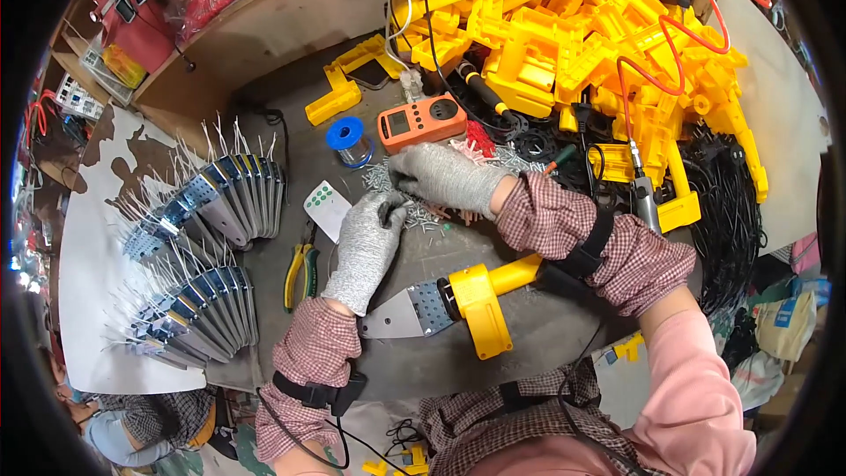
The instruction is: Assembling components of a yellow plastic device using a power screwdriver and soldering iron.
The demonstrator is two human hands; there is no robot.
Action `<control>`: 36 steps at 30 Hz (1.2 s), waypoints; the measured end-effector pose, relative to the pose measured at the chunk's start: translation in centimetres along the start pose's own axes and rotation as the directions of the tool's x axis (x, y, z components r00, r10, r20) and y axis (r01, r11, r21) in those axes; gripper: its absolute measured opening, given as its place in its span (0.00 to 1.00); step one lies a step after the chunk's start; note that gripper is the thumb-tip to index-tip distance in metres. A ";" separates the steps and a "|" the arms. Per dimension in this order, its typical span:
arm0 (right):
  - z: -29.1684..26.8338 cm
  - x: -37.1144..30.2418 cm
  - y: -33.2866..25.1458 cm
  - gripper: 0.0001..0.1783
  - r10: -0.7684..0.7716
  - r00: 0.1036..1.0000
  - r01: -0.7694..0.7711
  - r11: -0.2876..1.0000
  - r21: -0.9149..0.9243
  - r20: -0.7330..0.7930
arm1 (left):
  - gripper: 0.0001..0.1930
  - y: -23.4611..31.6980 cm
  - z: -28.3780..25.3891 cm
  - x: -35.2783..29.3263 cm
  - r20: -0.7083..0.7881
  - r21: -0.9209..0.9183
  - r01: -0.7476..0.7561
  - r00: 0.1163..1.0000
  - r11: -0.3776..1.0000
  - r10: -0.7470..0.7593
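Both my hands wear light grey knitted gloves and meet over a loose pile of small silver screws (430,219). My left hand (366,242) has its thumb and fingers curled together at the pile's left edge; what they pinch, if anything, is too small to make out. Just above it, my right hand (445,178) reaches in with bent fingertips pressed together, their contents hidden. Below the hands lies a yellow plastic housing with a handle (480,300), joined to a pointed grey metal blade (395,316) with a blue patterned plate.
Yellow housings (551,35) heap up at the back right, beside black cables (723,203). An orange meter (421,122), a solder spool (350,141), a white card (327,210) and pliers (301,275) lie nearby. Wired blades (198,313) stand in rows at left. A powered screwdriver (646,203) lies right.
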State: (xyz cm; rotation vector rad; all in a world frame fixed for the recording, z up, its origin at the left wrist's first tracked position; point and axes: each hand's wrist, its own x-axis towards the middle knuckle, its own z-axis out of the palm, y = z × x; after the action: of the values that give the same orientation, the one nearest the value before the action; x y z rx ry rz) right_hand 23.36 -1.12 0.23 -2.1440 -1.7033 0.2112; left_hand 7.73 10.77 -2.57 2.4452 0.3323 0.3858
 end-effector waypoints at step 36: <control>2.2 -24.3 -4.4 0.21 0.249 0.796 -0.194 0.968 0.158 -0.552 | 0.10 11.8 7.2 -0.9 0.481 -0.274 -0.084 0.851 0.958 0.212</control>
State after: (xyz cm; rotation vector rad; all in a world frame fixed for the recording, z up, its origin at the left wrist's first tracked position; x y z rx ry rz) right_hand 12.55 -23.22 -3.06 -2.0528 -1.0758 -0.2665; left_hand 11.09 -2.50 -0.83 2.2266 -0.1304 -0.1584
